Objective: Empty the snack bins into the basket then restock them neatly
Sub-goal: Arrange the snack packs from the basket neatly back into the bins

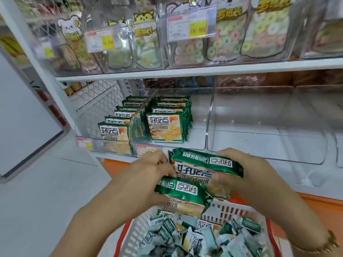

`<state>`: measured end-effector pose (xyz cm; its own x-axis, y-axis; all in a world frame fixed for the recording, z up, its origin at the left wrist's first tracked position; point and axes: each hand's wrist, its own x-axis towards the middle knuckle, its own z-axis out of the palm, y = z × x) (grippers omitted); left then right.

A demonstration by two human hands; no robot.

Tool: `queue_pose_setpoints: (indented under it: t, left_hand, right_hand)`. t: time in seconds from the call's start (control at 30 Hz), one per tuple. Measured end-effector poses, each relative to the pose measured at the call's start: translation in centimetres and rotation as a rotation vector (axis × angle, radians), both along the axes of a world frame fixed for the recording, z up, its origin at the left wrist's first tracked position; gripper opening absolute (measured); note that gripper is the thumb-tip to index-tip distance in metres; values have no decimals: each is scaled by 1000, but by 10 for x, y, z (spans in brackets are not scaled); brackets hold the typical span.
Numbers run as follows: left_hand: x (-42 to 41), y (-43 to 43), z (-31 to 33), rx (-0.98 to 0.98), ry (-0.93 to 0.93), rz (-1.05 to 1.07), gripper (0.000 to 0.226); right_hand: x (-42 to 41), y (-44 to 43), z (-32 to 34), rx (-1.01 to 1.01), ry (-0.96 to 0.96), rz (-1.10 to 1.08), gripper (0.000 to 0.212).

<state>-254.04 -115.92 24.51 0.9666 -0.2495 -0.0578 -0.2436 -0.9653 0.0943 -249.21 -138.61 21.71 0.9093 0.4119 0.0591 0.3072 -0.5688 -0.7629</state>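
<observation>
The white lower shelf (315, 186) carries clear plastic bins (209, 117) side by side along its front edge, the two at its left end each holding a row of green biscuit packets (167, 127) standing upright, labels outward, while the upper shelf (204, 71) bears clear tubs (163, 58) of bagged snacks (226, 43).

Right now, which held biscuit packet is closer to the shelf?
The upper green biscuit packet, in the right hand; the lower packet hangs over the basket.

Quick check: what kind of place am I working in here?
Most likely a snack shop aisle: a price tag on clear bins, rows of identical biscuit packs, and a shopping basket below.
</observation>
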Motion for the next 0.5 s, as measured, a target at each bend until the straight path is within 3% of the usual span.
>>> queue_pose_setpoints:
  t: [0.13, 0.27, 0.37, 0.5]
  left_hand:
    - [-1, 25, 42, -91, -351, 8, 57]
    - [29, 42, 47, -146, -596, 54, 55]
    - [60, 52, 25, -163, -621, 89, 50]
    - [88, 62, -8, -185, -521, 131, 48]
  right_hand:
    - [6, 6, 39, 114, -208, -49, 27]
    - [44, 42, 60, 67, -395, -119, 36]
    - [88, 71, 56, -61, -411, -93, 37]
    - [124, 93, 40, -107, -272, 14, 36]
